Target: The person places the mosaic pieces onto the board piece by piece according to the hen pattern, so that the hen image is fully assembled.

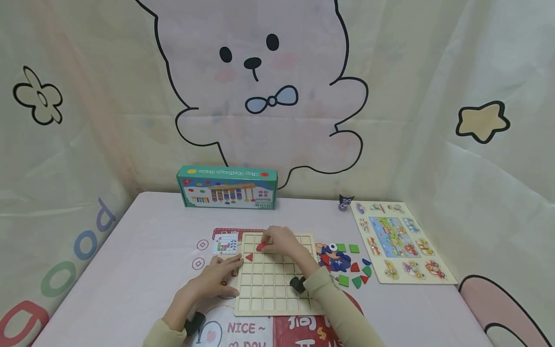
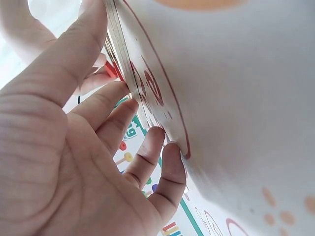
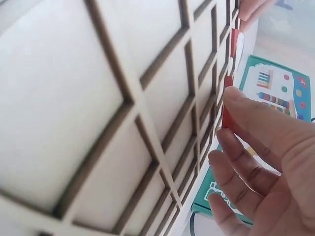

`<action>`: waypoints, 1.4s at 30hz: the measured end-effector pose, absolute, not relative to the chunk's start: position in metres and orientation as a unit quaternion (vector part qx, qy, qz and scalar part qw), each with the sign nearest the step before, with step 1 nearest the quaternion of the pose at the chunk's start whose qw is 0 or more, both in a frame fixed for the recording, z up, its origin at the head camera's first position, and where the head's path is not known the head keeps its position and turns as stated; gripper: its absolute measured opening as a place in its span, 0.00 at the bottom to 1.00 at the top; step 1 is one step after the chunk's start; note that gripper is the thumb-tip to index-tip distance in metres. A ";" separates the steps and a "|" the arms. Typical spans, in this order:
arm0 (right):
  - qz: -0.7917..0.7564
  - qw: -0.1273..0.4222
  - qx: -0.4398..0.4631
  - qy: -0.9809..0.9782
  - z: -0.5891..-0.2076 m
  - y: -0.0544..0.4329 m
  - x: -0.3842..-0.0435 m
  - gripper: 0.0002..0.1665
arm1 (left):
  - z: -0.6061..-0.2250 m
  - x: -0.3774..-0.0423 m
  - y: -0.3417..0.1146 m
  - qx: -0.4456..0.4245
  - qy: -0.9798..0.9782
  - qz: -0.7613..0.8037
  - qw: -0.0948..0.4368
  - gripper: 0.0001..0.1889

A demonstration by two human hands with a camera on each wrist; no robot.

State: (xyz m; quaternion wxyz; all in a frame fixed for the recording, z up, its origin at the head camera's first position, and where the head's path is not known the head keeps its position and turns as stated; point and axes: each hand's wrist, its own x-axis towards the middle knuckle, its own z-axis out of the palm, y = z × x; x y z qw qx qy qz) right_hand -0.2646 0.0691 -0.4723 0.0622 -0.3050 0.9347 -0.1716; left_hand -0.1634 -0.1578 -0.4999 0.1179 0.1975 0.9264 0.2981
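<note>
A pale wooden grid board [image 1: 269, 289] lies on the table. My right hand [image 1: 279, 240] is over its upper left part and pinches a red piece [image 3: 228, 110] between thumb and forefinger, right at the grid cells. The piece's full shape is partly hidden by the fingers. A red triangle [image 1: 249, 257] sits in a cell near the board's left edge. My left hand [image 1: 215, 278] rests at that left edge, its fingers [image 2: 110, 123] spread and touching the side of the board. Beside the board's upper left corner lies a pattern card [image 1: 225, 244] with a small picture on a grid.
Right of the board are loose green squares [image 1: 344, 280], red pieces [image 1: 355, 267] and green pieces [image 1: 357, 282]. Farther right lies a picture puzzle board [image 1: 381, 270], with a small dark figurine [image 1: 345, 202] near its corner. A green game box [image 1: 227, 188] stands at the back.
</note>
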 end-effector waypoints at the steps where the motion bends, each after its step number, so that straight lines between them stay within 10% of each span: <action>1: -0.170 0.065 -0.303 0.935 -0.473 0.068 -0.265 0.11 | -0.500 -0.163 -0.158 0.197 0.926 0.298 0.118 0.41; 42: -0.168 0.050 -0.292 0.940 -0.478 0.077 -0.260 0.14 | -0.502 -0.165 -0.157 0.193 0.928 0.295 0.120 0.41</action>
